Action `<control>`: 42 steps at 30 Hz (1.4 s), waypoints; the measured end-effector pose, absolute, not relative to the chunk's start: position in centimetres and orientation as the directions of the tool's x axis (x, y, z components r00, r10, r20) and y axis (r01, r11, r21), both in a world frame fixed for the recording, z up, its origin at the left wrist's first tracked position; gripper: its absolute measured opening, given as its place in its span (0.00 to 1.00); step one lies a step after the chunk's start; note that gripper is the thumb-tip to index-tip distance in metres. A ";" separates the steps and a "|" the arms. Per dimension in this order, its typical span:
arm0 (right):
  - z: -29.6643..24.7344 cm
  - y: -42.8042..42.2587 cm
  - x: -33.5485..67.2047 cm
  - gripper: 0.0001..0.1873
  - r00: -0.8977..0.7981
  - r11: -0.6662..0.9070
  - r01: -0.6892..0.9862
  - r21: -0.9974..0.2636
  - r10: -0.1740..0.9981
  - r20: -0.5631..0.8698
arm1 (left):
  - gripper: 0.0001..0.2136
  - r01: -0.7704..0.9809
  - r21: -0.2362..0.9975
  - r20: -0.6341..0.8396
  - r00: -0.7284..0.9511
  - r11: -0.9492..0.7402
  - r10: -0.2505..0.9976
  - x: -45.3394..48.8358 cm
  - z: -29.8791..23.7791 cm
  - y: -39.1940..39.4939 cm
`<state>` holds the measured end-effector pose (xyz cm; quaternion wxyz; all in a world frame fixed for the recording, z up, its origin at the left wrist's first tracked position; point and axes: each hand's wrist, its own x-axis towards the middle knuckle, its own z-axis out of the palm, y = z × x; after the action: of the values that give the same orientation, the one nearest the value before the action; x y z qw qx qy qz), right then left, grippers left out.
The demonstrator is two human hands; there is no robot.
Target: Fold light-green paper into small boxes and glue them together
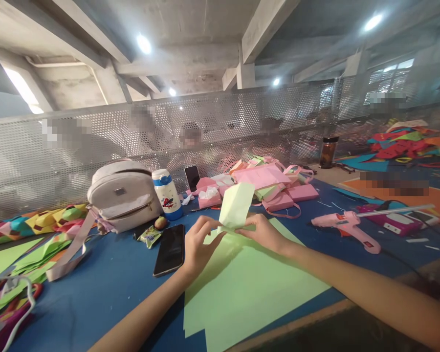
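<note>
Between my two hands a folded piece of pale green paper (236,205) stands upright, tilted a little to the right. My left hand (201,242) pinches its lower left corner between thumb and fingers. At its lower right edge my right hand (262,233) grips the paper the same way. Below both hands a large light green sheet (256,288) lies flat on the blue tabletop (106,293). A black smartphone (169,250) rests just left of my left hand.
A pink glue gun (348,229) lies on the right, its cord running toward the front edge. Behind my hands are pink paper bags (267,176), a white and blue bottle (167,194) and a beige backpack (126,195). A perforated metal screen (227,112) borders the table's back.
</note>
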<state>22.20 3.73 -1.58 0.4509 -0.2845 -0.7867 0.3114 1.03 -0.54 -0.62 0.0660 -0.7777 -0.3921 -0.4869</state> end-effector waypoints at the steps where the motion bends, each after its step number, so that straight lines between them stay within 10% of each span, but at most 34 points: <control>1: -1.6 3.9 22.3 0.08 -0.437 0.672 0.197 -0.714 0.712 0.550 | 0.08 0.711 0.170 0.850 0.244 -0.682 0.467 0.8 -0.6 -0.4; 6: -1.4 4.2 22.7 0.11 -0.543 0.847 0.371 -0.381 0.530 0.651 | 0.11 0.784 -0.119 0.866 0.382 -0.609 0.323 0.7 -0.7 -0.1; 17: -0.4 4.1 23.3 0.05 -0.611 0.882 0.469 -0.054 0.368 0.701 | 0.08 0.777 -0.182 0.853 0.429 -0.603 0.297 0.4 -0.6 0.2; 30: -0.2 4.2 23.3 0.08 -0.663 0.877 0.479 -0.016 0.375 0.648 | 0.19 0.674 -0.494 0.666 0.699 -0.549 0.260 1.2 -0.6 -0.3; 42: -0.1 4.1 23.4 0.08 -0.632 0.870 0.491 -0.043 0.390 0.670 | 0.23 0.711 -0.522 0.670 0.684 -0.472 0.290 1.6 0.0 -0.4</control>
<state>23.37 4.10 -0.14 0.3522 -0.2447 -0.9005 -0.0718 1.56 -0.36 0.01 0.4134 -0.8191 -0.3055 -0.2546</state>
